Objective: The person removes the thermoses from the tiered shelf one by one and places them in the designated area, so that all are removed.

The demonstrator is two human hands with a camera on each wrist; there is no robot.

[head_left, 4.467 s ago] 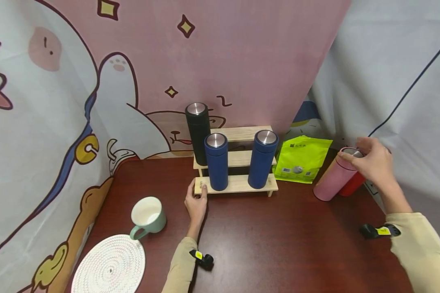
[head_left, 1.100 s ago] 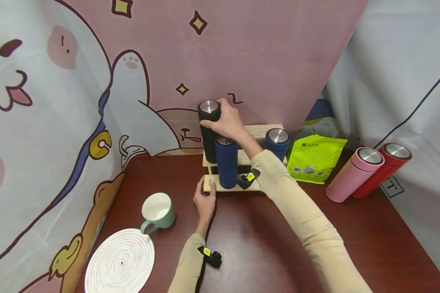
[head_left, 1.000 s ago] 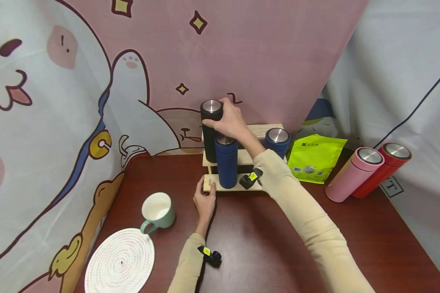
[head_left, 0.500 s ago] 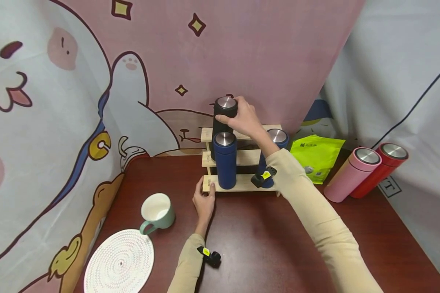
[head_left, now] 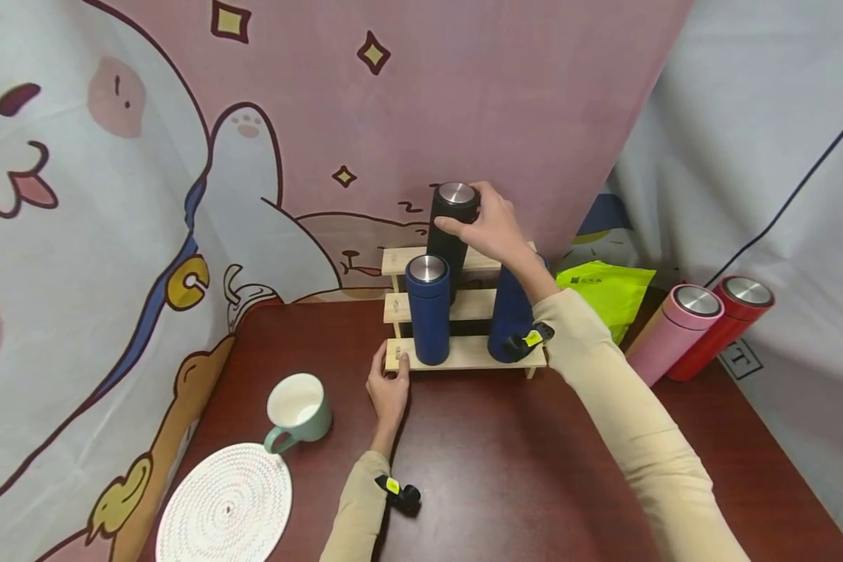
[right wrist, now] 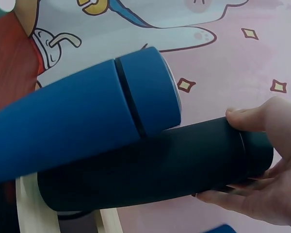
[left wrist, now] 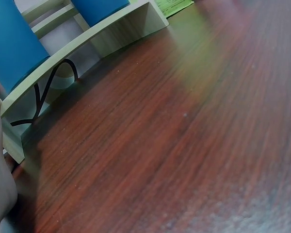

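My right hand (head_left: pixel 493 227) grips a black thermos bottle (head_left: pixel 446 234) near its steel-topped lid, thumb on one side and fingers on the other. The bottle stands upright behind a blue thermos (head_left: pixel 428 312), at the middle step of a three-step wooden rack (head_left: pixel 464 355). In the right wrist view the black thermos (right wrist: pixel 150 170) overlaps the rack, with the blue one in front. My left hand (head_left: pixel 388 390) holds the left end of the rack's lowest step, thumb on top. A second blue thermos (head_left: pixel 511 316) stands at that step's right, partly hidden by my right forearm.
Right of the rack lies a bright yellow-green pouch (head_left: pixel 607 293), partly behind my sleeve. A pink thermos (head_left: pixel 674 332) and a red thermos (head_left: pixel 727 328) stand at the far right. A green mug (head_left: pixel 309 417) and a round white woven mat (head_left: pixel 225 507) are at the left.
My right hand left the pink thermos, went to the black one and has shifted it rightward along the rack, behind the left blue thermos. My left hand keeps its place on the rack.
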